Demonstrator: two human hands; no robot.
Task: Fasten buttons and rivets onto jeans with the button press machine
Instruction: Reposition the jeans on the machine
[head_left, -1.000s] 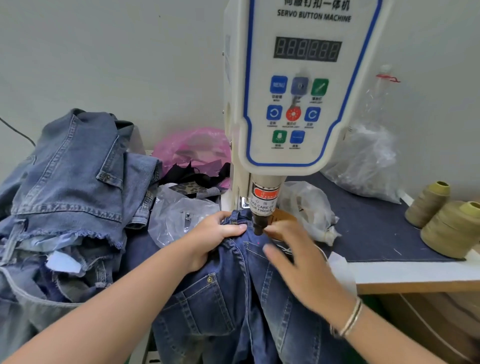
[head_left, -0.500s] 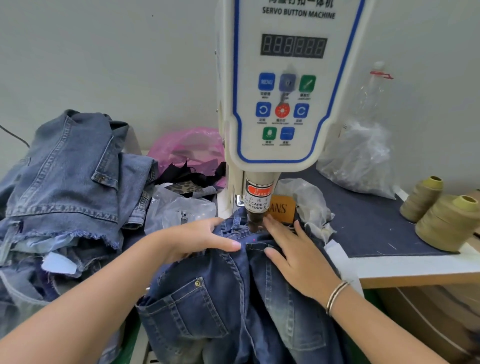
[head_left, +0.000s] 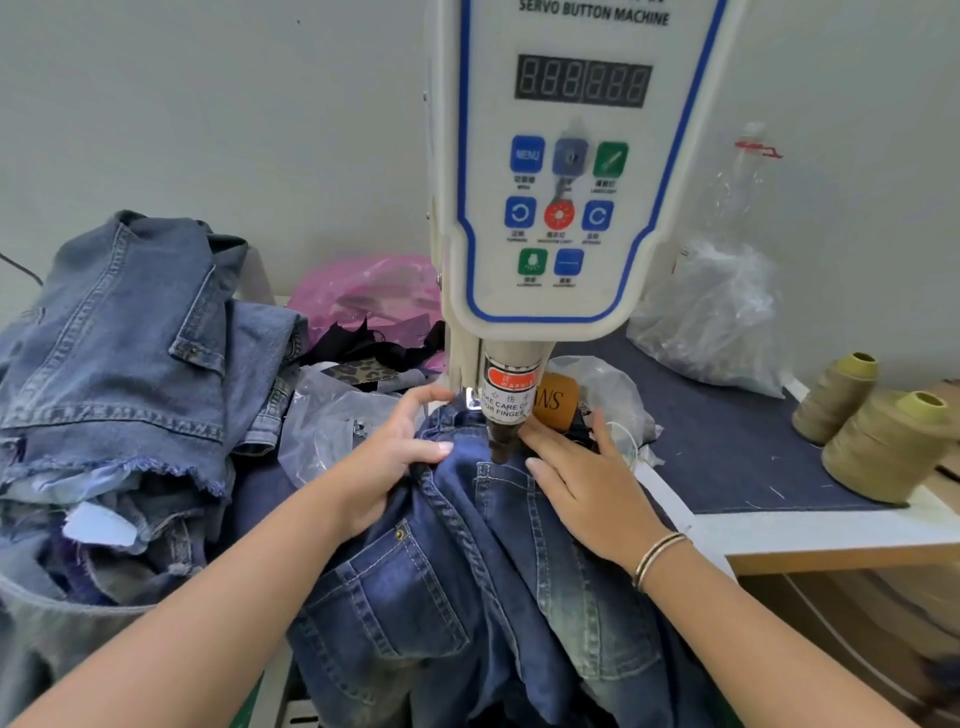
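While the dark jeans (head_left: 467, 587) lay draped over the table (head_left: 831, 535) edge with their waistband pushed under the press head (head_left: 503, 439) of the button machine (head_left: 566, 171), both hands pinned the cloth on either side of it. At nine o'clock from the head, the left hand (head_left: 400, 457) gripped a bunched fold of denim, fingers curled into it and thumb laid on top. At three o'clock, the right hand (head_left: 582, 483) lay flat with its fingers straight, pressing the fabric down; its fingertips sat just beside the punch.

That closeness looked like the main risk: if the press fired now, a fingertip that slid toward the punch could be caught, as the warning label (head_left: 511, 395) on the head cautions. The bunched fold on the left might also creep under the punch, so a rivet could go through two layers or land off its mark. Whether a rivet was already loaded could not be told. A pile of lighter jeans (head_left: 124, 364) sat at nine o'clock, two thread cones (head_left: 878, 431) at three o'clock.
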